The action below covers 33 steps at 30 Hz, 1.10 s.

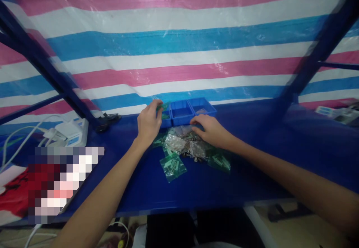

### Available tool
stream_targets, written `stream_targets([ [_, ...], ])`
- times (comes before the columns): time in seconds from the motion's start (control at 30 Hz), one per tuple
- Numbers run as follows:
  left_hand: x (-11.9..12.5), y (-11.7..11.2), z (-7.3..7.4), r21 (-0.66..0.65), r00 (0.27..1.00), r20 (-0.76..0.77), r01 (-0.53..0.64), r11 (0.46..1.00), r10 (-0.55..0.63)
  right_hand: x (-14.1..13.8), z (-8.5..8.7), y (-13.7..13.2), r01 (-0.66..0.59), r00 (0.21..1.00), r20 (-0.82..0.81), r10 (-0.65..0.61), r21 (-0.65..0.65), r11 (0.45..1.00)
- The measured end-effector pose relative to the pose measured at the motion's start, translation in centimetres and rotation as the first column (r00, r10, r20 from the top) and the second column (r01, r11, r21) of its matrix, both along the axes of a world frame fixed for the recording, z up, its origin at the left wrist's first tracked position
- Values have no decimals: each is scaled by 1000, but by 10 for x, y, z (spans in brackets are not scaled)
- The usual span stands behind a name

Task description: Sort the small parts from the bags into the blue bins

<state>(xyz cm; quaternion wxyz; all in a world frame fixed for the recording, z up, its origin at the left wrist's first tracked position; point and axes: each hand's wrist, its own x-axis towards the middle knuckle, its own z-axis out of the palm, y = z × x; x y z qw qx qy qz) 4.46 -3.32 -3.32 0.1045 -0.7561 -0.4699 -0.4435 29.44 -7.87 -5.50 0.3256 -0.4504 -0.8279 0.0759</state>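
My left hand [150, 120] is closed at the left compartment of a blue divided tray [181, 122], its fingertips pinching a small green plastic bag [165, 105]. More green shows lower in that compartment. In front of the tray lies a pile of small bags: clear ones [176, 142] and green ones [173, 166] with pale slim pieces inside. Small dark metallic parts [196, 159] show among them. My right hand [211, 129] is over the pile's right side, thumb and forefinger apart beside a clear bag. Its other fingers are partly hidden.
The blue table [252, 128] carries a white power strip [81, 132] with cables at left. A blurred-out flat item [67, 184] lies nearer, beside something red [14, 192]. Blue frame posts [311, 50] stand on both sides, before a striped plastic sheet [179, 68].
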Motion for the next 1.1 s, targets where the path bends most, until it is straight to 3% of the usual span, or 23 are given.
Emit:
stream_targets([
  [0.1,-1,1,-4,-62,989,-145,-4,998,-5,2,-6,2,28,986,164,-32,30,999],
  [0.23,6,-3,-2,-96,989,-128,57,994,-70,2,-10,3,39,982,185,-33,-27,999],
  [0.33,13,-10,2,-82,984,-101,140,987,-148,1,-9,2,36,987,161,-27,-47,998],
  [0.47,23,-20,0,-227,898,-274,289,930,-345,-2,-6,0,5,997,75,-3,-24,1000],
  [0.53,27,-22,-4,-288,851,-361,287,914,-381,-3,-4,0,-6,1000,4,6,-25,1000],
  [0.63,29,-21,-11,-318,840,-394,257,913,-374,-4,-2,0,-10,995,-99,6,-38,999],
  [0.93,33,-19,-9,-370,904,-106,351,860,-415,-3,-6,2,-2,994,-112,-1,-20,1000],
  [1.1,35,-18,-5,-417,917,183,400,817,-355,-3,-7,0,-29,995,-91,33,36,999],
])
